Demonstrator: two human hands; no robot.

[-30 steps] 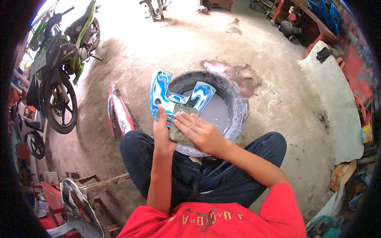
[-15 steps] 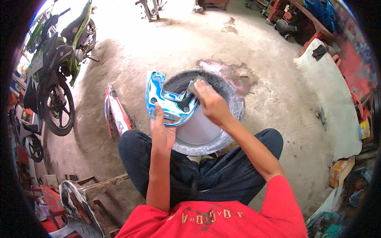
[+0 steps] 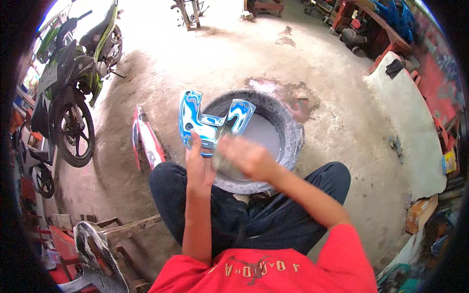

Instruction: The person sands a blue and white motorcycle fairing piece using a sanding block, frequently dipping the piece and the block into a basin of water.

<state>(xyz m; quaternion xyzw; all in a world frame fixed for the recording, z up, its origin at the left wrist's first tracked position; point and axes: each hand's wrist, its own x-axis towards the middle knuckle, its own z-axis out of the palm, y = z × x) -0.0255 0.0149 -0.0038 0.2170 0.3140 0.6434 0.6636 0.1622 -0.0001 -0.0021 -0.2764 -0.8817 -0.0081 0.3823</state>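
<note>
My left hand (image 3: 198, 163) grips a U-shaped panel (image 3: 193, 117) patterned in blue, white and silver, thumb on its lower face. My right hand (image 3: 249, 161), smeared by motion, has a grey-green pad (image 3: 221, 158) under its fingers at the panel's lower right, partly hidden. Beneath both is a round dark tub (image 3: 290, 146) of cloudy grey water (image 3: 261, 139), between my crossed legs. A red and white panel (image 3: 146, 139) lies on the floor just left of the tub.
Motorbikes (image 3: 73, 117) stand at the left. A battered silver-black part (image 3: 97, 249) and wooden pieces are near my left knee. On the right are a pale board (image 3: 410, 122), a cardboard box (image 3: 417, 215) and wooden furniture (image 3: 391, 39) with clutter. Wet patches mark the concrete floor.
My right hand and pad moved up to the panel's upper right arm half a second ago and have now come back down-left. My left hand still holds the panel, which has shifted slightly.
</note>
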